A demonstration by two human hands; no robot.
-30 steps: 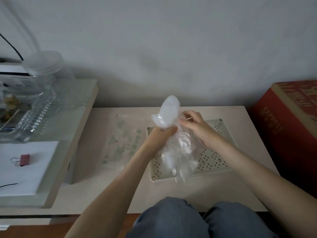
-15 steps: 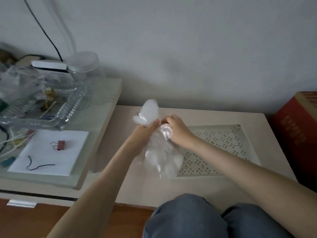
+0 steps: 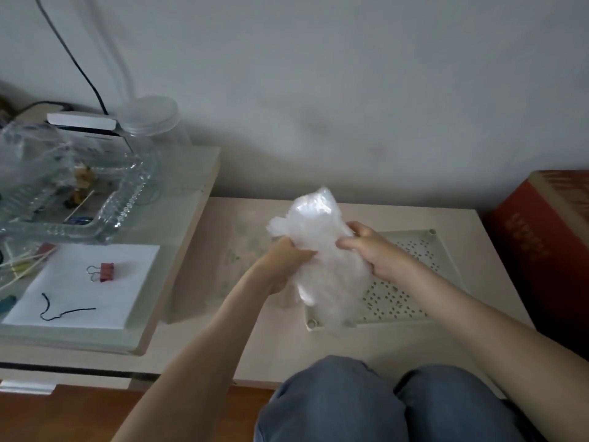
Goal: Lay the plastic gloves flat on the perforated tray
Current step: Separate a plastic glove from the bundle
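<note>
A crumpled bunch of clear plastic gloves (image 3: pixel 322 250) hangs in the air over the left end of the beige perforated tray (image 3: pixel 411 301). My left hand (image 3: pixel 287 260) grips the bunch from the left side and my right hand (image 3: pixel 369 250) pinches it from the right. The bunch is blurred and hides the tray's left part. The tray lies flat on the low beige table (image 3: pixel 350 346).
A flat clear packet (image 3: pixel 242 250) lies on the table left of the tray. A red cardboard box (image 3: pixel 548 244) stands at the right. The raised shelf on the left carries a glass dish (image 3: pixel 70 199), a lidded jar (image 3: pixel 149 119), white paper (image 3: pixel 79 285) and a binder clip (image 3: pixel 102 272).
The view has swung left, showing more of the shelf. Both hands stay on the gloves, and the bunch is now spread wider between them.
</note>
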